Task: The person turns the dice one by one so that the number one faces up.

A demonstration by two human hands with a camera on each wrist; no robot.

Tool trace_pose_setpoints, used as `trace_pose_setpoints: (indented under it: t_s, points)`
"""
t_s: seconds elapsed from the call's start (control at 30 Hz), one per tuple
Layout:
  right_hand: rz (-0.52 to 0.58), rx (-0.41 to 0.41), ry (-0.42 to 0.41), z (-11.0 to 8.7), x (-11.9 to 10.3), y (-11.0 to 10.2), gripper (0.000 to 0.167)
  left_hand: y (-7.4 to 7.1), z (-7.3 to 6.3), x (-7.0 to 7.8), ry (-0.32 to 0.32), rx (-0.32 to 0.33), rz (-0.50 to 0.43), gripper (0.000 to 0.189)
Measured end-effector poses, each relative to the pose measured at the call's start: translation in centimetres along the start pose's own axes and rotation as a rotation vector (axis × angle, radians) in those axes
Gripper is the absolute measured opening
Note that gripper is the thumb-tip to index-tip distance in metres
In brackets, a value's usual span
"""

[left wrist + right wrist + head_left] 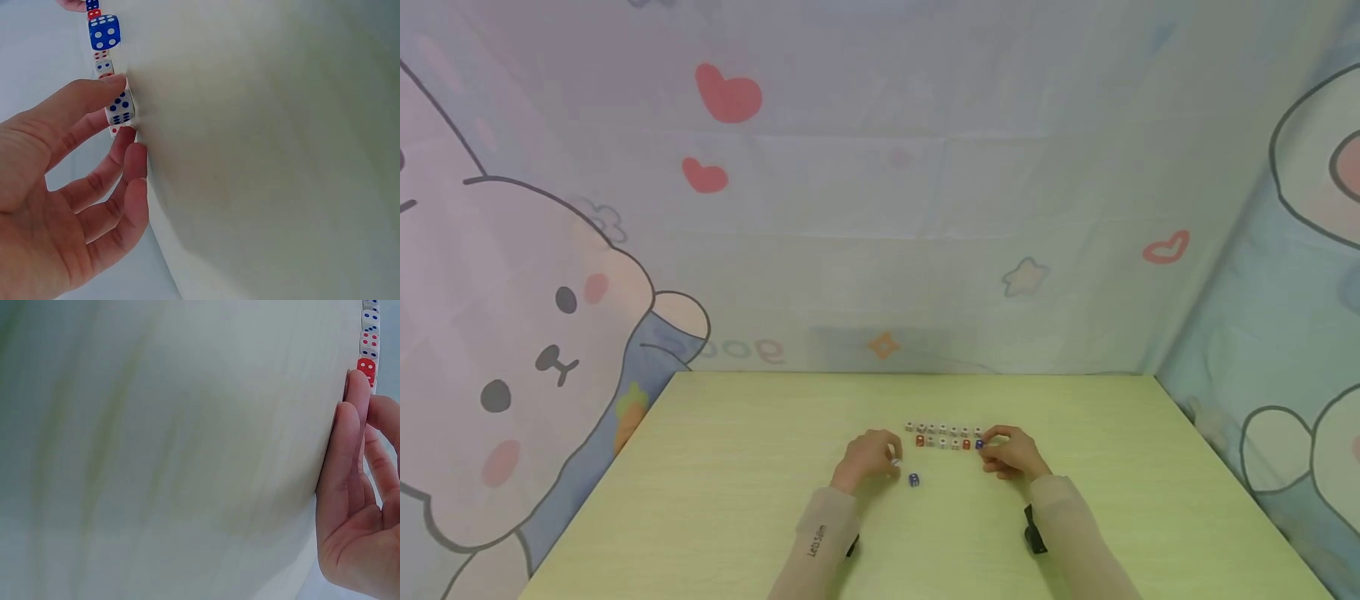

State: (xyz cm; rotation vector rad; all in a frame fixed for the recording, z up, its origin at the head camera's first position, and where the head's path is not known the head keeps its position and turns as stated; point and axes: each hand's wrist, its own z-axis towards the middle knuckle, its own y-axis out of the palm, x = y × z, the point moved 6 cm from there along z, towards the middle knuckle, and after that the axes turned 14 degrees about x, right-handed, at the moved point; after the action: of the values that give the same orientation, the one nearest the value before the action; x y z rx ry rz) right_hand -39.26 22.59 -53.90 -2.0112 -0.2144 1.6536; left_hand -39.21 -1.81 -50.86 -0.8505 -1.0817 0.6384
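Note:
My left hand (868, 460) pinches a white die (120, 107) with blue pips between thumb and fingers, low over the table. Just right of it, a loose blue die (913, 480) with white pips rests by itself. Two rows of dice stand beyond. White dice (943, 429) make up the back row; the front row has a red die (921, 441) at its left end and another red die (966, 445) near its right. At that right end, my right hand (1012, 452) holds a blue die (979, 445) at its fingertips. The right wrist view hides this die behind the fingers.
The dice stand on a pale yellow-green table (737, 483). A printed cloth (925, 208) hangs behind the table's back edge and along both sides. Black straps (1034, 531) show at the wrists.

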Motion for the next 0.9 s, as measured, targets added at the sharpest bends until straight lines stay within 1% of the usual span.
trace_pose_setpoints:
  t_s: [0.3, 0.63, 0.77, 0.9]
  points:
    - [0.002, -0.004, -0.004, -0.21, -0.13, -0.02, 0.023, 0.02, 0.03, 0.19, 0.016, 0.019, 0.031, 0.015]
    - [0.004, -0.001, -0.005, -0.19, -0.13, -0.04, 0.022, -0.16, 0.1, 0.46, 0.012, 0.019, -0.029, 0.013]
    - [0.009, -0.004, -0.013, -0.12, -0.07, -0.01, 0.023, -0.17, 0.05, 0.19, 0.003, 0.023, -0.033, 0.014]
    - [0.013, -0.008, -0.018, -0.03, -0.04, 0.03, 0.023, -0.14, -0.08, -0.22, -0.019, 0.026, -0.037, 0.015]
